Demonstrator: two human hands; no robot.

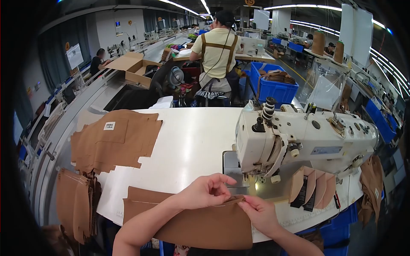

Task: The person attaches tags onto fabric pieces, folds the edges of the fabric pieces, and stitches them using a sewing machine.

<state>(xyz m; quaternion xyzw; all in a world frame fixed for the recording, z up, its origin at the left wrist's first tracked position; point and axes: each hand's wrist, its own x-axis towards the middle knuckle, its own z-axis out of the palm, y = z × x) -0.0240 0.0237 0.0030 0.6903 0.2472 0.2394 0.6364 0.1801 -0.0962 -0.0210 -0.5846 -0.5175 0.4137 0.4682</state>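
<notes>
A brown fabric panel lies over the front edge of the white sewing table, its top edge folded. My left hand pinches that folded edge between thumb and fingertips. Close beside it, my right hand grips the same edge near the panel's right corner. Just beyond both hands stands a white sewing machine, its needle area a short way from my fingers. On the table's left lies a stack of brown fabric pieces, the top one with a white label.
More brown pieces hang off the table's left edge. A cardboard divider holder with dark labels stands right of the hands. Brown fabric hangs at the far right. Ahead, a co-worker sits near a blue crate.
</notes>
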